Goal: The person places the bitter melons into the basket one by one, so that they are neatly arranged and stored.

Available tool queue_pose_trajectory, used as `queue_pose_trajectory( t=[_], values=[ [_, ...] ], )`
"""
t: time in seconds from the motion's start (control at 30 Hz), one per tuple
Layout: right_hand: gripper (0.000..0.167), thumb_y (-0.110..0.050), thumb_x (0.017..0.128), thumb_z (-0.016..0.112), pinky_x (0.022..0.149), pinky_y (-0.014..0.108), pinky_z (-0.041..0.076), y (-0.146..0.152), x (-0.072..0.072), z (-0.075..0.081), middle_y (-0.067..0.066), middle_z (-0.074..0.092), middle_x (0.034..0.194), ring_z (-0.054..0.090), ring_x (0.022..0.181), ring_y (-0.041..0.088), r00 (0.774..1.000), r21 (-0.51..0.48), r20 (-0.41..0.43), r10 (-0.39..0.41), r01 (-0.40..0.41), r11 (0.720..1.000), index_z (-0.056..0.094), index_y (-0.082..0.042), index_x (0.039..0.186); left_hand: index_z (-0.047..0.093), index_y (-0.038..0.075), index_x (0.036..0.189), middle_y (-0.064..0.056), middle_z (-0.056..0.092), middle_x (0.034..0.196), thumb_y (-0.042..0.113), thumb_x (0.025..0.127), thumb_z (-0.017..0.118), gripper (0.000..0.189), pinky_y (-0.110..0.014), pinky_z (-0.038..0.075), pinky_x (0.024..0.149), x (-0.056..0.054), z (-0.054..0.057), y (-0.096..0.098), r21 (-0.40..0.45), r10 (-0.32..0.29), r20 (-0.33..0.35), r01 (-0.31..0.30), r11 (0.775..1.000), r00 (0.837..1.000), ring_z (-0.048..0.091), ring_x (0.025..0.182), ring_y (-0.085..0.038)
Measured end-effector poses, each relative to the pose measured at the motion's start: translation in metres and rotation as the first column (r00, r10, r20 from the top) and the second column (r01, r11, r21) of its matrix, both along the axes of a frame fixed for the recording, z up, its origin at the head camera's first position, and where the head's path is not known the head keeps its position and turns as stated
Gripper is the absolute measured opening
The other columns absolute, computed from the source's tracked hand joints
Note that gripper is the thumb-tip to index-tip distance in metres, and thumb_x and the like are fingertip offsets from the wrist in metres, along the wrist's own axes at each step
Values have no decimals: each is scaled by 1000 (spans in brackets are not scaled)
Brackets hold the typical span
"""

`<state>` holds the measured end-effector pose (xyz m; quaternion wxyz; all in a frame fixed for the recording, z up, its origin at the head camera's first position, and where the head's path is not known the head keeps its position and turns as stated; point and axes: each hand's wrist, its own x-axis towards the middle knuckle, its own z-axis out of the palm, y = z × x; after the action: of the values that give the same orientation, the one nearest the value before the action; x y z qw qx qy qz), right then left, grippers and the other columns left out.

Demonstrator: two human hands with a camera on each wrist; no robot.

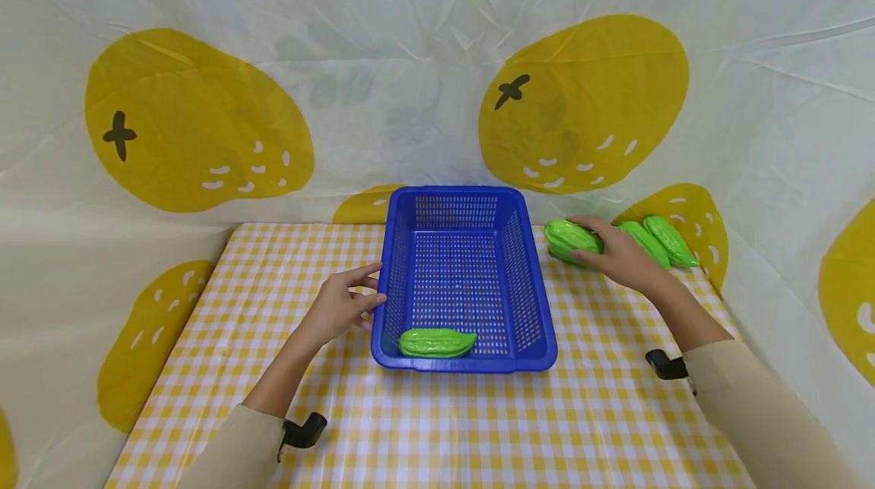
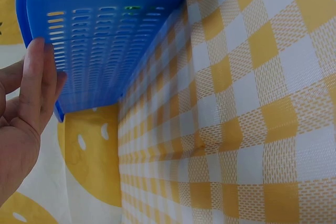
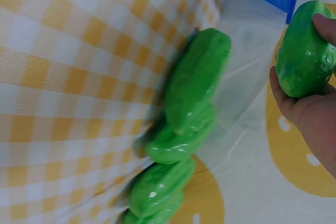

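Observation:
In the head view, my left hand (image 1: 339,305) is at the left side of a blue plastic basket (image 1: 465,364), its fingertips at the rim. The left wrist view shows those extended fingers (image 2: 34,66) against the basket's slotted wall. A bright green bitter melon (image 1: 435,342) lies inside along the near wall. Off the basket's right side, my right hand (image 1: 618,255) grips another bitter melon (image 3: 304,56), thumb on one side and fingers on the other. In the right wrist view it is raised away from the row of bitter melons (image 3: 197,77) on the table.
More bitter melons (image 1: 671,241) lie at the table's back right, beside the right hand. A yellow-and-white checked cloth (image 1: 437,428) covers the table. Behind it hangs a white curtain (image 1: 403,117) printed with large yellow fruit, close to the basket's far end.

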<state>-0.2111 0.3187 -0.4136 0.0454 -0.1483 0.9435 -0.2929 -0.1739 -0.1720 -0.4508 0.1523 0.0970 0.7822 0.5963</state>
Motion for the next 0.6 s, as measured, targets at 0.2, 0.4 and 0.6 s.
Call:
queue_pose_trajectory(
  t=[0.2, 0.4, 0.6],
  values=[
    [63, -27, 105, 64, 103, 67, 50, -9, -8, 18, 23, 42, 158, 48, 137, 47, 999, 2, -8, 34, -34, 999, 38, -9, 159, 47, 3, 154, -27, 65, 124, 4, 96, 72, 63, -50, 68, 62, 0, -2, -1, 1, 2, 5, -2, 1000, 1000, 73, 72, -18],
    [64, -30, 104, 66, 94, 60, 54, -23, -12, 34, 20, 50, 152, 57, 126, 41, 998, 38, -23, 63, -62, 997, 39, -15, 159, 48, 3, 154, -27, 65, 124, 3, 96, 72, 62, -44, 68, 58, 0, -2, -1, -1, 8, 1, -8, 1000, 1000, 73, 72, -18],
    [64, -30, 103, 67, 92, 57, 56, -40, -21, 44, 20, 58, 143, 60, 121, 38, 996, 74, -24, 91, -89, 993, 41, -15, 159, 48, 4, 154, -27, 65, 123, 4, 96, 72, 62, -53, 68, 62, 0, -1, -1, -11, 4, -4, -4, 1000, 1000, 73, 72, -19]
  ],
)
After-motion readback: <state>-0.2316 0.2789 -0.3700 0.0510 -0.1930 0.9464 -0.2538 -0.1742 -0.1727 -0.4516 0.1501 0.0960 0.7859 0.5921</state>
